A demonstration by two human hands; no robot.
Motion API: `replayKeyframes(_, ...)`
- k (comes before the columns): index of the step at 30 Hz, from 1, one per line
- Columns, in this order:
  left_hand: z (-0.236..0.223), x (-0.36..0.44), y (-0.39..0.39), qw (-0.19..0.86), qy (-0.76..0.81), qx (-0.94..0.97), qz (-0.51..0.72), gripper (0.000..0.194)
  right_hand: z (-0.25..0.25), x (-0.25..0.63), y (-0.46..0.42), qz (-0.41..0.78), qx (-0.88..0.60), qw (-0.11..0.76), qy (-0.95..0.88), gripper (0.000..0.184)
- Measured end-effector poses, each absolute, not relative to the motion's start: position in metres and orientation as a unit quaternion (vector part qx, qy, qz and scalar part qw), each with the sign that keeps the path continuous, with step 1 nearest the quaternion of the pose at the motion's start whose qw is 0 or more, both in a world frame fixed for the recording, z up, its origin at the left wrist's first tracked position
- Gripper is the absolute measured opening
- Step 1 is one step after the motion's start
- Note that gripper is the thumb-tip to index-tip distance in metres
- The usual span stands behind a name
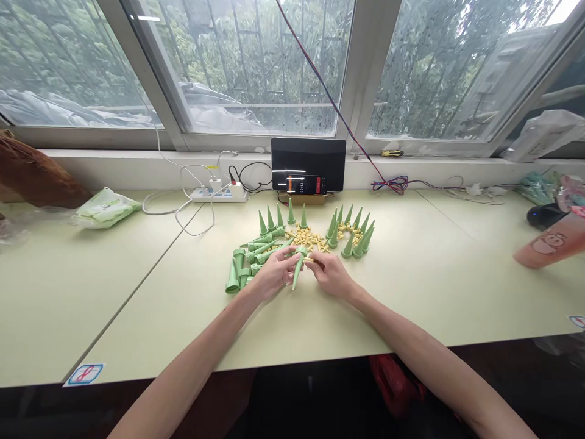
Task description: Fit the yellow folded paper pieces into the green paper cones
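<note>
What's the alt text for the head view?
A person's left hand holds a green cone while the right hand pinches a small yellow piece beside it. More green cones and loose yellow pieces sit nearby on a pale table.

Bare left hand, right hand and forearms

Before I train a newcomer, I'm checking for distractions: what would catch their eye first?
Likely the left hand, near center, holding a green cone, with the right hand pinching a yellow piece beside it. Beyond lies a scatter of yellow pieces, with upright green cones to its right. Behind, a dark screen stands before the window.
</note>
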State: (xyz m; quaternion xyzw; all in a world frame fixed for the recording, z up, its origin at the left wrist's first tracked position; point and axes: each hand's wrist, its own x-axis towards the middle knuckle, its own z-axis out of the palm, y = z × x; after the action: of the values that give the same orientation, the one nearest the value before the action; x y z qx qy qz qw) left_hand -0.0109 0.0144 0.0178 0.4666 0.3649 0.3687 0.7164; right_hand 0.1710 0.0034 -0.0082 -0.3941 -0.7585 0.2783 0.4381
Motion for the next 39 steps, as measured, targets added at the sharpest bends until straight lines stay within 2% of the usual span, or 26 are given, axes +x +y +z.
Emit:
replayKeyframes(8,0.015,-0.011,0.014,0.652,0.383,0.535,0.378,0.052,-0.011,0.172,0.005,0.325,-0.41,0.435,-0.732,0.028)
replayKeyframes(13,0.012,-0.012,0.016,0.624,0.383,0.571,0.371,0.056,-0.01,0.171,0.004,0.442,-0.409,0.423,-0.678,0.029)
replayKeyframes(20,0.011,-0.012,0.015,0.585,0.358,0.621,0.38,0.05,-0.001,0.173,0.002,0.637,-0.37,0.402,-0.543,0.04)
replayKeyframes(25,0.014,-0.01,0.013,0.554,0.358,0.645,0.386,0.043,-0.002,0.177,0.006,0.755,-0.326,0.371,-0.432,0.04)
replayKeyframes(31,0.014,-0.008,0.011,0.588,0.359,0.613,0.387,0.045,-0.002,0.174,0.006,0.747,-0.325,0.386,-0.433,0.041)
replayKeyframes(39,0.015,-0.008,0.011,0.63,0.371,0.566,0.382,0.053,-0.004,0.171,0.003,0.669,-0.334,0.421,-0.513,0.039)
